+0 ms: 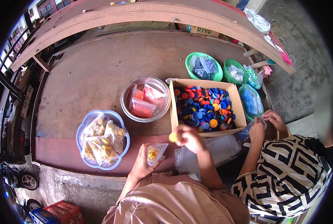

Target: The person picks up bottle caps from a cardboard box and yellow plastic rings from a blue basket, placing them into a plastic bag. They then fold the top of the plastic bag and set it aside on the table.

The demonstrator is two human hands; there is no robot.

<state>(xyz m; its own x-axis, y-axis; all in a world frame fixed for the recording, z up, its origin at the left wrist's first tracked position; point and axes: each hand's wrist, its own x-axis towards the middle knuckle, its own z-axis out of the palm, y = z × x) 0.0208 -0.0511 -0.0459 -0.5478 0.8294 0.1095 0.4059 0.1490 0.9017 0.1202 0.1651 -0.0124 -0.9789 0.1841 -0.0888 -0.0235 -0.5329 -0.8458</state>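
My left hand (144, 161) is closed around a small clear plastic bag (162, 148) with a few yellow bottle caps (153, 154) inside. Held a little to the right of the bag, my right hand (190, 139) pinches a yellow bottle cap (173, 137). Just beyond that hand stands a cardboard box (240, 112) full of loose caps in blue, red, orange and yellow. Left of my left hand, a pale blue scalloped basket (81, 131) holds several bags of yellow caps. A steel bowl (126, 109) with bags of red caps sits beside the box.
Flat clear plastic bags (209, 152) lie in front of the box. Green baskets (221, 73) with bagged caps stand behind and right of it. At the right, another person's hands (261, 127) hold a plastic bag. A raised wooden beam (144, 14) crosses the far side.
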